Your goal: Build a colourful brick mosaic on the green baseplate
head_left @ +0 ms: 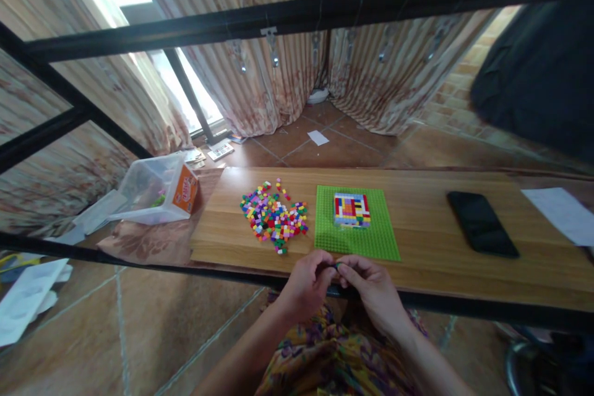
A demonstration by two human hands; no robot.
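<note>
Both hands meet at the table's front edge, just below the green baseplate (327, 235). My left hand (312, 278) is closed in a pinch on a tiny toy brick (337, 265), which looks dark with a bit of green. The fingertips of my right hand (371, 288) pinch the same spot from the other side. Fingers cover most of the piece, so its shape and whether it is more than one brick cannot be made out. On the baseplate stands a square block of multicoloured bricks (352, 209). Left of it lies a loose pile of small coloured bricks (273, 216).
A black phone (482, 223) lies on the right of the wooden tabletop (417, 198), with white paper (561, 213) beyond it. A clear plastic box (153, 185) with an orange label sits at the left. A black metal bar (315, 15) crosses above the table.
</note>
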